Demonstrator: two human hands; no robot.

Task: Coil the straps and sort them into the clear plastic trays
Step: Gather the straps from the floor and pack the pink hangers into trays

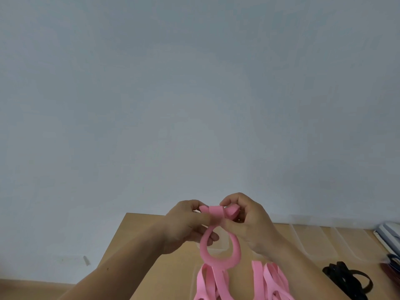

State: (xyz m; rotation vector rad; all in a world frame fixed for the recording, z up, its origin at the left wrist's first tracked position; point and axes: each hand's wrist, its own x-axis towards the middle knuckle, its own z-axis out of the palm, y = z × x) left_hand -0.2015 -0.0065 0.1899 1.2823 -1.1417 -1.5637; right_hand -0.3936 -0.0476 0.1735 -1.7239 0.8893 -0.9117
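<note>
A person's left hand (186,224) and right hand (253,224) met above the near end of a light wooden table (151,245), both gripping a flat pink elastic strap (218,262) between them. The left thumb and fingers pinched the strap's gathered top from one side, and the right thumb and forefinger pinched it from the other, where a short band of the same pink was wrapped across the bundle. Below the two hands the strap hung in one open, rounded loop, clear of the tabletop, with the curled lower fingers of the left hand just behind its left edge. Directly under the loop lay a heap of more pink strap loops (275,280), spread toward the bottom of the view. To the right of the right hand, shallow clear plastic trays (313,245) sat side by side on the table, their rims faint against the wood. Nearer the right edge lay a tangle of black straps (342,278) and, beyond it, partly cut off, some dark red ones (389,274). A plain pale grey-blue wall (194,83) filled the upper view.
</note>
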